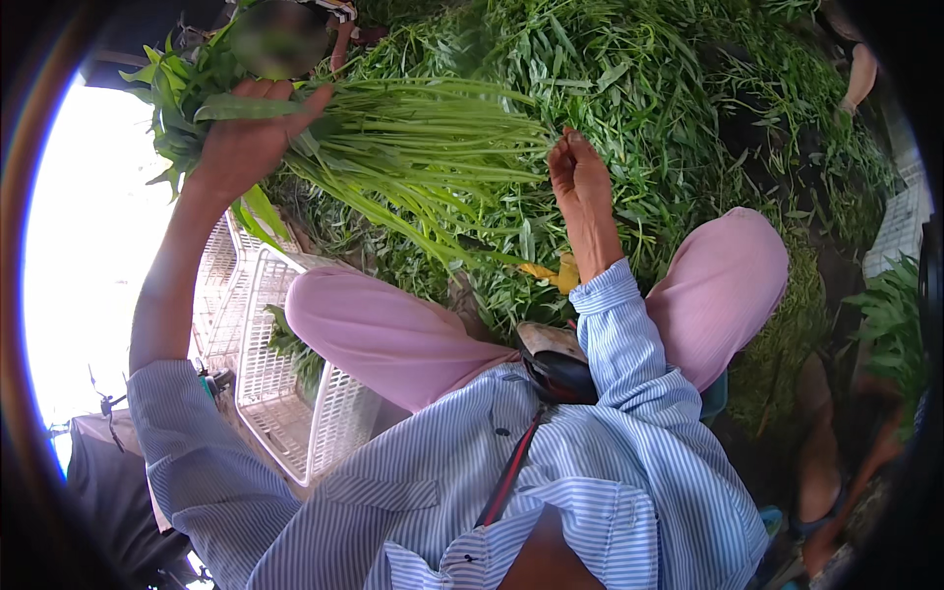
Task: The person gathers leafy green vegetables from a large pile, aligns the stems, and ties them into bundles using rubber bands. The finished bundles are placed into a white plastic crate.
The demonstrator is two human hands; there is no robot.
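Note:
A big bunch of long-stemmed leafy greens (428, 140) is held up by my left hand (247, 133), which grips it near the leafy tops at the upper left. The pale green stems fan out to the right across the view. My right hand (580, 166) is at the stem ends, its thumb and fingertips pinched together; whether a stem is between them cannot be told. Beneath both hands spreads a large heap of loose greens (627, 96). Something yellow (566, 273) lies among the leaves below my right wrist.
White plastic crates (276, 369) stand beside my left knee, one with some greens inside. Another pale crate (896, 228) is at the right edge. Limbs of other people (859, 77) show at the upper right and lower right, and another person is at the top left.

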